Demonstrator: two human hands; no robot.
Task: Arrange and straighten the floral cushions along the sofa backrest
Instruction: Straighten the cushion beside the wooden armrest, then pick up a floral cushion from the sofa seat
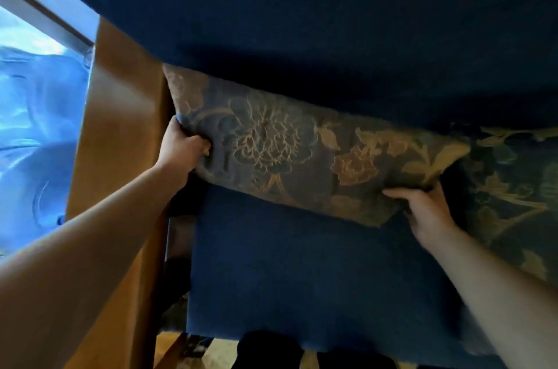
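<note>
A blue-grey floral cushion [290, 151] with gold flower outlines lies against the dark blue sofa backrest [302, 21], at the left end of the sofa. My left hand [181, 151] grips its left edge, fingers dug into the fabric. My right hand [428, 211] holds its lower right corner from beneath. A second floral cushion [510, 187], darker and greener, leans against the backrest just to the right, touching the first one.
The blue seat cushion [302, 278] fills the space below. A brown wooden armrest [120, 133] bounds the sofa on the left. A bright window [36, 115] lies beyond it. Wooden floor [223, 353] shows at the bottom edge.
</note>
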